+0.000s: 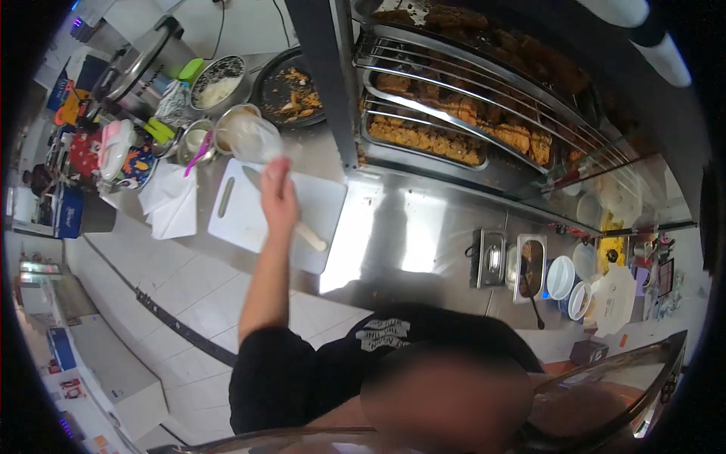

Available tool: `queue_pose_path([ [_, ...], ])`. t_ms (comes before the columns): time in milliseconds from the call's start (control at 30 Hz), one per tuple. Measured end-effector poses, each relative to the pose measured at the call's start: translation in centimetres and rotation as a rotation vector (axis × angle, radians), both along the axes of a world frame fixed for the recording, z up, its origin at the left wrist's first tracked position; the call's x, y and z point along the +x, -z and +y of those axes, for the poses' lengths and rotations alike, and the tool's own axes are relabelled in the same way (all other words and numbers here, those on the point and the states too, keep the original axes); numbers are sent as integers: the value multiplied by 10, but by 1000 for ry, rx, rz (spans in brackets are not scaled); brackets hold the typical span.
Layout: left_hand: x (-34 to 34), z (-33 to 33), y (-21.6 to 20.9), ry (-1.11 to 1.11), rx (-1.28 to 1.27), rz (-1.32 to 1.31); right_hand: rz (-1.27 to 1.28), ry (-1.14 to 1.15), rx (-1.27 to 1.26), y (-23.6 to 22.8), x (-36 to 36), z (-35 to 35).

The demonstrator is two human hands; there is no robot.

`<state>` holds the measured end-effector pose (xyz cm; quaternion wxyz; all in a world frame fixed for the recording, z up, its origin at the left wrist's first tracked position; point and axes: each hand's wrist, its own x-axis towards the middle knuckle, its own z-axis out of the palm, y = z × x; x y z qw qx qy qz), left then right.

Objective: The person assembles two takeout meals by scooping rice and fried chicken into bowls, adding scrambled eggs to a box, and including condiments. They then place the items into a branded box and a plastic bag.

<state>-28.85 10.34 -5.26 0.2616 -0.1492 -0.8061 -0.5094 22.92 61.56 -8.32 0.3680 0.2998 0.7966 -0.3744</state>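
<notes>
My bare left arm stretches out over a white cutting board (327, 198). My left hand (280, 193) is closed at the near edge of a see-through plastic thing (254, 139), blurred, so I cannot tell whether it is a bag or a cup. A knife with a cream handle (311, 236) lies across the board, partly under my forearm. Beyond the hand stand a metal bowl of white shreds (218, 82), a smaller round bowl (226, 129) and a dark round pan with food bits (292, 89). My right hand is out of view.
White paper sheets (172, 203) and a metal cup with a purple-handled utensil (198, 153) lie left of the board. Racked trays of browned food (423, 141) stand behind a dark post (327, 79). Metal containers (491, 259) and white tubs (560, 278) sit at right.
</notes>
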Motion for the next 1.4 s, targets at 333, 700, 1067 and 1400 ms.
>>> queue_pose_path([
  [333, 187, 76, -104, 783, -379, -184, 1334, -382, -87, -146, -312, -150],
  [700, 191, 137, -131, 459, -265, -43, 881, 62, -524, -119, -288, -104],
  [1067, 227, 247, -62, 892, -21, -567, 720, 751, -1373, -81, -235, -126],
  [1400, 254, 258, -62, 1197, -176, -652, 566, 801, -1162, -73, -228, -116],
])
